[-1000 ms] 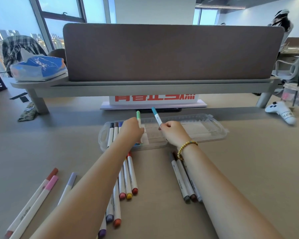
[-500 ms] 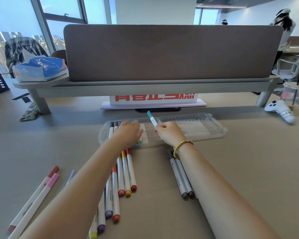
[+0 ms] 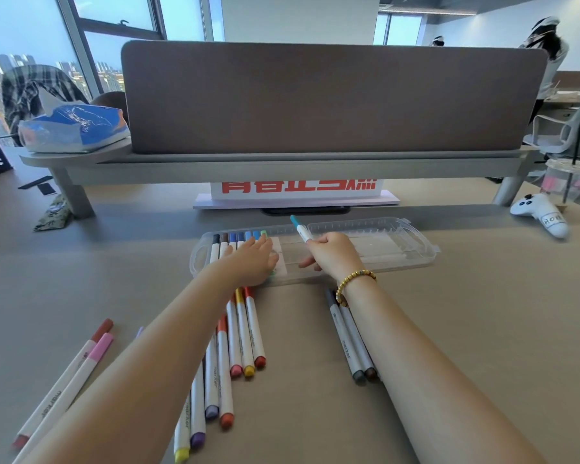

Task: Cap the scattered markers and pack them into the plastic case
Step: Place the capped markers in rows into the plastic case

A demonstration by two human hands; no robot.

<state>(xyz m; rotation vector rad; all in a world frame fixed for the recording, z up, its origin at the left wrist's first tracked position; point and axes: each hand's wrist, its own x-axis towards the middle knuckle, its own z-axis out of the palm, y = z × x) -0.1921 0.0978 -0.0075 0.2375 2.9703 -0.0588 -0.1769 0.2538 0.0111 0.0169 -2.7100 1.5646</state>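
Beige desk holds the plastic case; left hand flat on packed markers; right hand pinches a teal-capped marker.

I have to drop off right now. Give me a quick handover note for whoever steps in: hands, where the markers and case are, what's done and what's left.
Left hand: open, flat on the row of markers packed at the left end of the plastic case.
Right hand: holds a teal-capped marker above the case, not yet laid in.
Done: that one row of capped markers is in the case; the rest of it is bare.
Left: place the teal marker, then the loose markers on the desk: a group under the left forearm, two grey ones by the right wrist, two pinkish ones at far left. All visible ends look capped.
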